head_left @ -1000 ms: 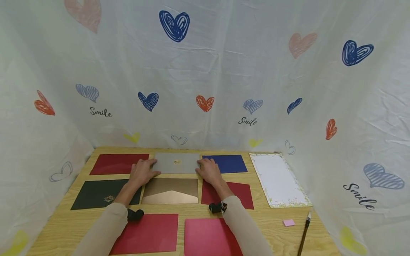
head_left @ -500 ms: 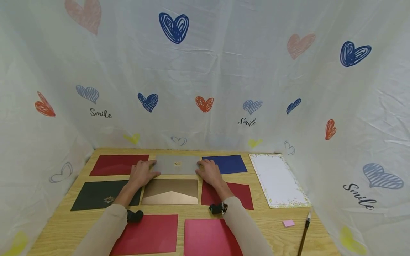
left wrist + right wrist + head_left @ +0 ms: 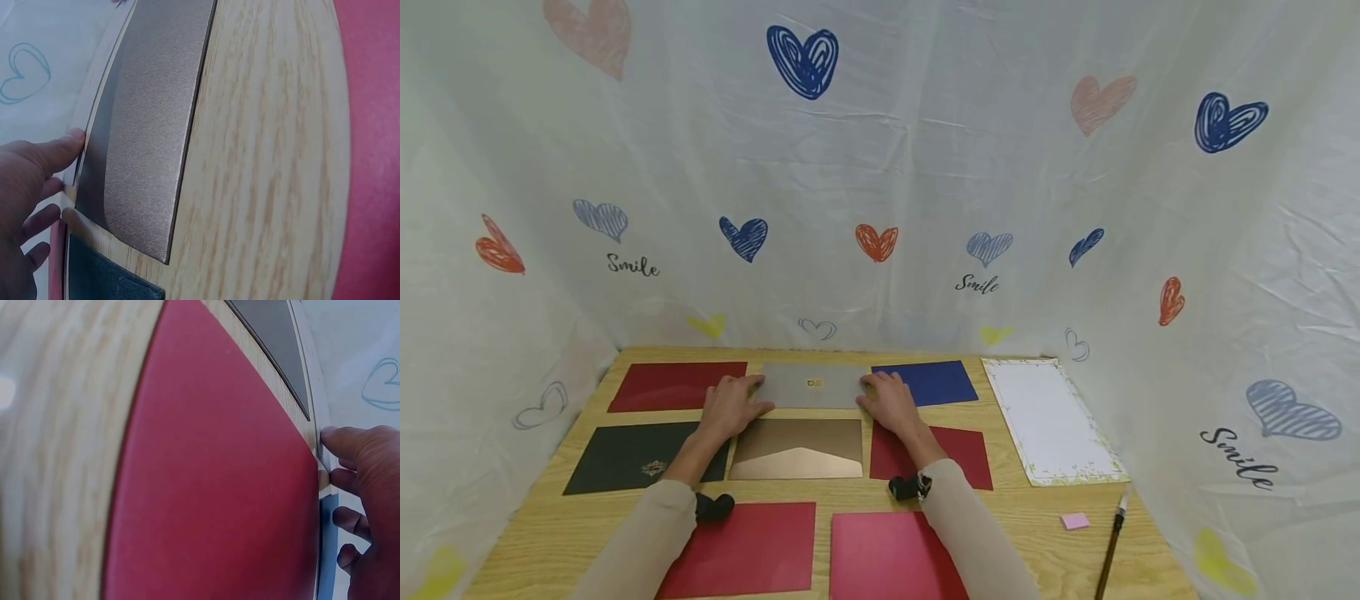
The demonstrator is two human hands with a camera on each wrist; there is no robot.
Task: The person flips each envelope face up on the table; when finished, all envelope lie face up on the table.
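Observation:
A grey envelope (image 3: 790,387) with a small gold mark lies flat in the middle of the back row. At its left end rests my left hand (image 3: 728,407), thumb and fingertips touching the edge. The right hand (image 3: 892,402) touches the opposite end in the same way. In the left wrist view the left hand's (image 3: 25,194) fingers are spread, with the thumb stretched out. The right wrist view has the right hand (image 3: 372,481) with spread, slightly bent fingers. Directly in front of the grey envelope lies a bronze envelope (image 3: 797,442).
Around lie a dark red envelope (image 3: 655,387), a dark green one (image 3: 617,458), a blue one (image 3: 943,383), another red one (image 3: 966,454) and two pinkish-red ones, left (image 3: 760,546) and right (image 3: 880,554). At right are bordered paper (image 3: 1052,417), a pink eraser-like block (image 3: 1074,521) and a brush (image 3: 1111,546).
The head view shifts slightly. Both hands stay at the ends of the grey envelope, and nothing on the table visibly moves.

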